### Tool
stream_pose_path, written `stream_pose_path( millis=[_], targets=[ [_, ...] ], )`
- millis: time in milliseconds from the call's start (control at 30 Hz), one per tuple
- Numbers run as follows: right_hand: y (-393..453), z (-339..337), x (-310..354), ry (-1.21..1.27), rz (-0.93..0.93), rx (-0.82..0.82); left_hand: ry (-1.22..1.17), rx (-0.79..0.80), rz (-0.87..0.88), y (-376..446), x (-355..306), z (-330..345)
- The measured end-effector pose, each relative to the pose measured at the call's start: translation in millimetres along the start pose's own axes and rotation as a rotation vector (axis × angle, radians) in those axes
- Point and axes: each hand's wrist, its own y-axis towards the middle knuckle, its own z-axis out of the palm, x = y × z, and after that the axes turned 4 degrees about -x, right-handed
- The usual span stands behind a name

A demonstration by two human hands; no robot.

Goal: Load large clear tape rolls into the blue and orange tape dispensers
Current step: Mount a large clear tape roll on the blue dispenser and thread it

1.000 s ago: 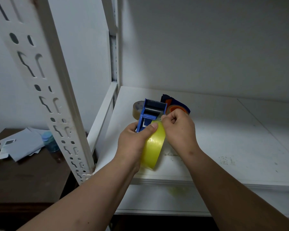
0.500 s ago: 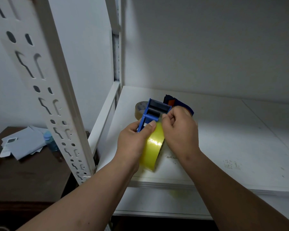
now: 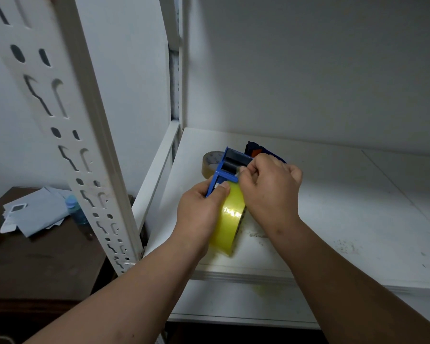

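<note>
My left hand [image 3: 200, 207] grips a blue tape dispenser [image 3: 225, 168] from the left, thumb pressed on the yellowish clear tape roll [image 3: 227, 222] mounted in it. My right hand [image 3: 268, 189] pinches the loose tape end between thumb and forefinger at the dispenser's roller. Both are held just above the white shelf [image 3: 333, 219]. Behind my right hand lies a second dispenser, blue with orange parts [image 3: 256, 151], mostly hidden. A brownish tape roll [image 3: 210, 161] lies flat on the shelf behind the blue dispenser.
A white slotted rack post [image 3: 67, 125] stands close at the left front. Beyond it a dark wooden table [image 3: 35, 264] holds papers [image 3: 32, 214] and a blue-capped bottle [image 3: 76, 211]. The wall closes the shelf at the back. A lower shelf [image 3: 233, 304] lies beneath.
My right hand has drawn the tape end up from the roll toward the dispenser's roller. Both hands and the dispenser shifted slightly away from me; the view drifted a little.
</note>
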Motion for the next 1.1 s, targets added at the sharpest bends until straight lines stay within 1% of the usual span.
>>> stream_pose_path(
  millis=[200,333,500,600,733,767,833,900,967,1100],
  targets=[
    [1,1,2,0.004,0.013,-0.025,0.053,0.018,-0.008,1,-1,0],
    [4,0,2,-0.065,-0.031,-0.051,0.074,0.013,0.01,0,0,1],
    [6,-3,2,-0.094,-0.022,-0.059,0.079,0.013,0.003,1,-1,3],
    [7,-7,1,-0.083,-0.051,-0.013,0.08,-0.01,0.015,5,-1,3],
    [13,-14,-1,-0.005,-0.109,0.129,0.08,-0.045,0.048,8,3,4],
    [15,-16,-1,-0.016,-0.139,0.169,0.08,-0.047,0.056,9,4,4],
    [18,-18,-1,-0.077,-0.207,0.193,0.079,-0.037,0.071,10,5,5],
    [20,-18,0,-0.121,-0.224,0.189,0.103,-0.019,0.081,9,6,5],
    [20,-16,1,-0.144,-0.201,0.172,0.13,0.011,0.081,7,9,6],
    [16,-11,0,-0.177,-0.187,0.052,0.07,0.137,0.045,3,9,3]
  ],
)
